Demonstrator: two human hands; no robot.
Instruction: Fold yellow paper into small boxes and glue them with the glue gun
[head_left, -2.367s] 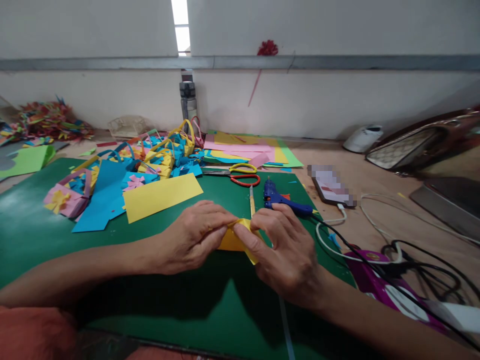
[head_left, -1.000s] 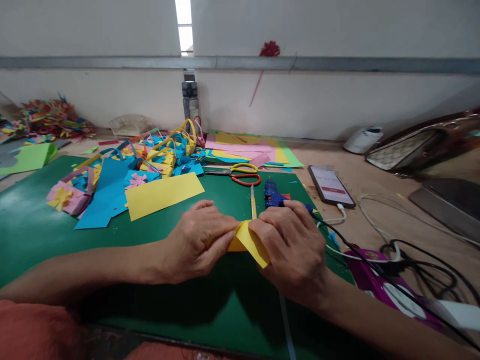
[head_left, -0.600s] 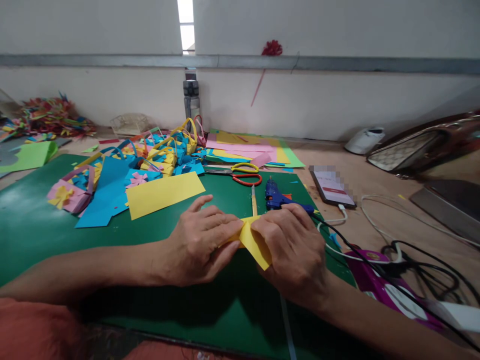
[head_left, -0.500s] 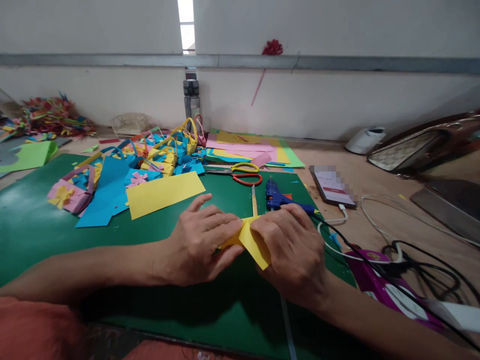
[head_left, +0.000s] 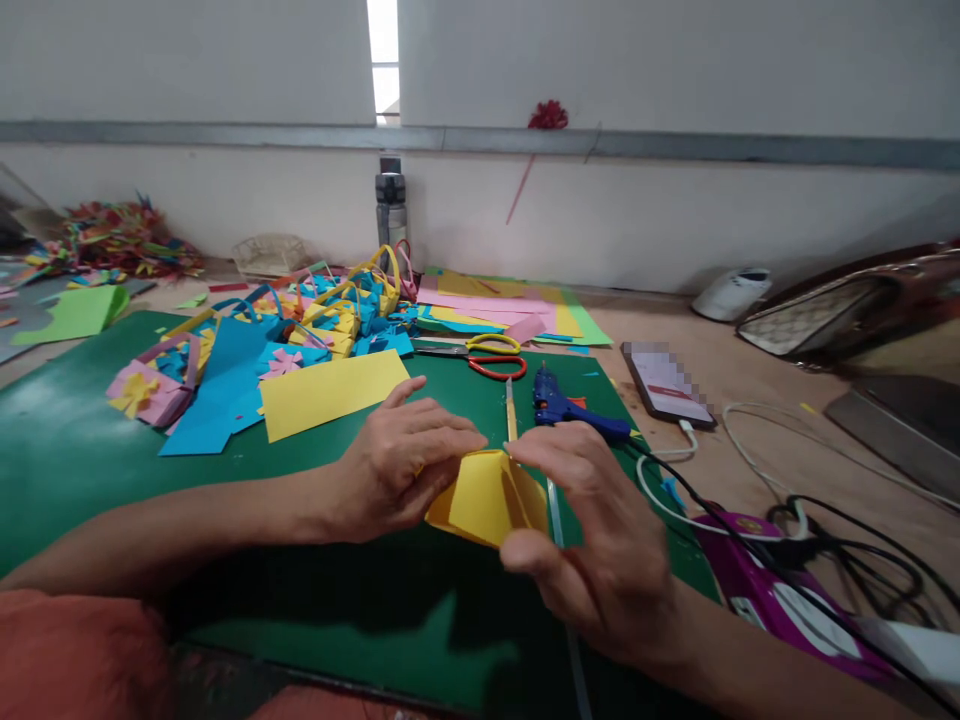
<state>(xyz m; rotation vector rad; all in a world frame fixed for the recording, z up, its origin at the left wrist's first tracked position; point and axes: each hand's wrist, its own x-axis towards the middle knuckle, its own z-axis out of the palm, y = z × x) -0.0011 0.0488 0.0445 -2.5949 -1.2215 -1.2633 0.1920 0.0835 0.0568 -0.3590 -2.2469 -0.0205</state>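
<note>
A piece of yellow paper [head_left: 480, 500], folded into a small box-like shape with slanted sides, is held above the green mat [head_left: 315, 620]. My left hand [head_left: 397, 465] grips its left end between thumb and fingers. At its right side, my right hand [head_left: 604, 545] has thumb and fingers spread apart. The fingertips are close to the upper edge and the thumb is by the lower corner; whether they touch is unclear. Just beyond lie a yellow-handled craft knife [head_left: 511, 410], a blue glue gun [head_left: 559, 402] and scissors [head_left: 495, 356]. A flat yellow paper strip [head_left: 334, 395] rests left of them.
Small paper baskets [head_left: 330, 320] and blue paper [head_left: 214, 390] cover the mat's back left. Coloured sheets [head_left: 517, 305] and a bottle [head_left: 391, 210] stand behind. On the right are a phone [head_left: 667, 385], cables [head_left: 855, 560], a purple box [head_left: 787, 600] and a bag [head_left: 825, 300].
My right hand's fingers have spread apart from their closed grip on the yellow paper. The paper has opened from a pinched fold into a box-like shape. My left hand keeps hold.
</note>
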